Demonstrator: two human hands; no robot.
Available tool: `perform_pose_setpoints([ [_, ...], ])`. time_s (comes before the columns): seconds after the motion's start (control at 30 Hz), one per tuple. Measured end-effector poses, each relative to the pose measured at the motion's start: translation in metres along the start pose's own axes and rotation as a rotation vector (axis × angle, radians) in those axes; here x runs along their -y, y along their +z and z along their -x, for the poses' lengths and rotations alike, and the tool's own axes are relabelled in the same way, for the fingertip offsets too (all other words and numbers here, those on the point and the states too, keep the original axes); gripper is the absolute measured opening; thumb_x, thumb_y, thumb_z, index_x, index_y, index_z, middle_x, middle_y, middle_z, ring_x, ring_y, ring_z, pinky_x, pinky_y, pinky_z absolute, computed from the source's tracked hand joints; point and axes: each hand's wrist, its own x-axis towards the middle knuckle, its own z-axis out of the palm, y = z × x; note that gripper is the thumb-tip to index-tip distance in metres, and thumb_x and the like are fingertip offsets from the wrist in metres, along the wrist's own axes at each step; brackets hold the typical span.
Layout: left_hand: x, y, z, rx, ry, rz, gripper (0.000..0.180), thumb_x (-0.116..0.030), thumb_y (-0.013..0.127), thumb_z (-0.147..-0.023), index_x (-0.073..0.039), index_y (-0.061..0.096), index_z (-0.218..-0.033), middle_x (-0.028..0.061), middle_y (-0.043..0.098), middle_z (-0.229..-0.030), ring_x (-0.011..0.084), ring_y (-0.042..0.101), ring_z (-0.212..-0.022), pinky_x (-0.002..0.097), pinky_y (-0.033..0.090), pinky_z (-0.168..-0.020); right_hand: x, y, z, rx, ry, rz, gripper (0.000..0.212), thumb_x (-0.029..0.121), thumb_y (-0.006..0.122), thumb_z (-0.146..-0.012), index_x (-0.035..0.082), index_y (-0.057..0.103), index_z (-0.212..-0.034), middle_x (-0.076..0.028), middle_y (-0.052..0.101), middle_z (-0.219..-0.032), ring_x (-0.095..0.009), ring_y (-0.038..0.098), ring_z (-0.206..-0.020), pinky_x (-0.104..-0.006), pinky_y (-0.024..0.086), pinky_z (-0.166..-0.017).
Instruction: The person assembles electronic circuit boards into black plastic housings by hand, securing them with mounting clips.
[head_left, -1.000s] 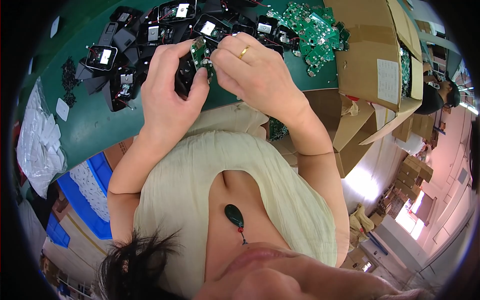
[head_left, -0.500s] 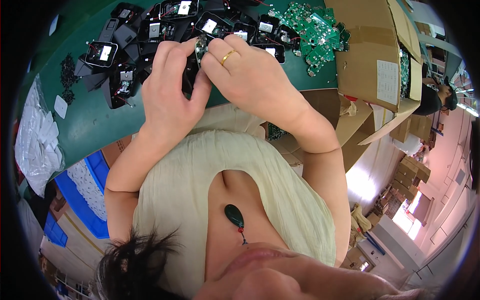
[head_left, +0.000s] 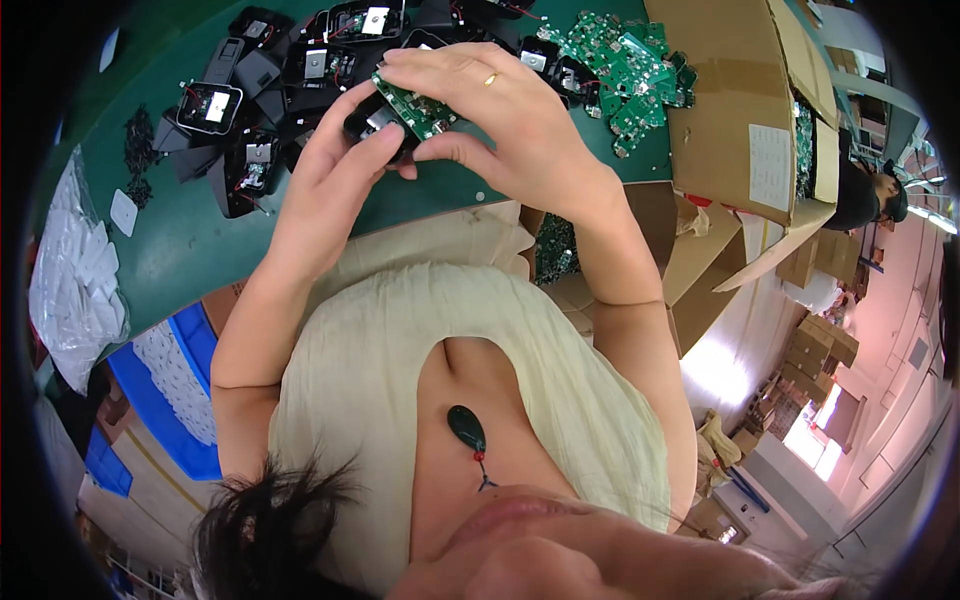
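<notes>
Hovering over the table (head_left: 200,265), the left hand (head_left: 328,180) grips a black housing (head_left: 360,118); above the table, the right hand (head_left: 515,115) closes its fingers (head_left: 430,68) on a green circuit board (head_left: 418,110) — likely light, stiff, fragile — best held by its edges.

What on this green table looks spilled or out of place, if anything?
Nothing looks clearly wrong. The small black pieces at the left lie loose, uncontained, so they could pass for spilled, and the green circuit boards form a jumbled heap; both may be deliberate.
</notes>
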Motion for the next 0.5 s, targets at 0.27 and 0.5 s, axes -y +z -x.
perform_pose_setpoints([
  [0.27, -0.007, -0.008, 0.009, 0.115, -0.081, -0.230, 0.051, -0.003, 0.050, -0.080, -0.001, 0.034, -0.129, 0.0093, 0.051, -0.109, 0.0118, 0.052, -0.091, 0.0248, 0.042, -0.079, 0.019, -0.017, -0.005, 0.127, 0.030, -0.039, 0.058, 0.025, 0.072, -0.061, 0.015, 0.052, -0.115, -0.002, 0.055, -0.115, -0.022, 0.050, -0.104, -0.0341, 0.039, -0.087],
  [0.5, -0.007, -0.012, 0.010, 0.056, -0.307, 0.046, 0.037, -0.010, 0.048, -0.086, 0.000, 0.042, -0.121, 0.0069, 0.056, -0.097, 0.0113, 0.054, -0.086, 0.0259, 0.044, -0.072, 0.015, -0.017, 0.005, 0.090, 0.018, -0.050, 0.063, 0.038, 0.074, -0.057, 0.010, 0.052, -0.109, -0.004, 0.053, -0.108, -0.024, 0.048, -0.105, -0.0356, 0.038, -0.083],
])
